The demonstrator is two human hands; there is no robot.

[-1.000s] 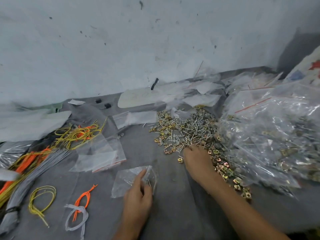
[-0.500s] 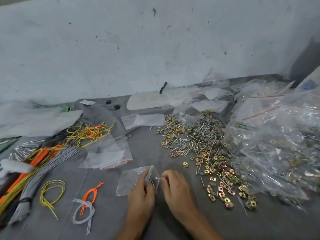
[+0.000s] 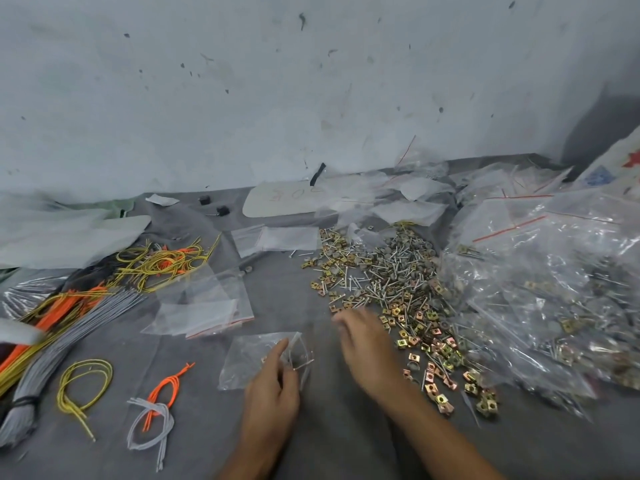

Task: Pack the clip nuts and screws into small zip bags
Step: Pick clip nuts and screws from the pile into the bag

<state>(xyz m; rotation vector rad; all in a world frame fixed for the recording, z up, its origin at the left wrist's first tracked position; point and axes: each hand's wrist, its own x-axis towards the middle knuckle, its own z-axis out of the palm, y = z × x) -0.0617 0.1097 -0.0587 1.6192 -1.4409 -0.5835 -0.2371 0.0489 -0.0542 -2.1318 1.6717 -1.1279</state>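
A small clear zip bag [image 3: 254,358] lies on the grey cloth, its mouth held open by my left hand [image 3: 273,393], which pinches the opening; a screw and a nut show inside. My right hand [image 3: 367,344] is blurred by motion, between the bag and the pile, its fingertips near the pile's left edge. Whether it holds anything is not visible. A loose heap of silver screws [image 3: 388,271] and brass clip nuts [image 3: 433,348] spreads to the right of it.
Empty zip bags [image 3: 207,306] lie left of centre. Filled bags [image 3: 554,289] pile up on the right. Grey, orange and yellow wire bundles [image 3: 62,323] and small wire loops [image 3: 86,382] cover the left. A white wall [image 3: 311,81] closes the back.
My right hand went from the pile to the bag's mouth beside the left hand, then back toward the pile. The left hand stayed on the bag.
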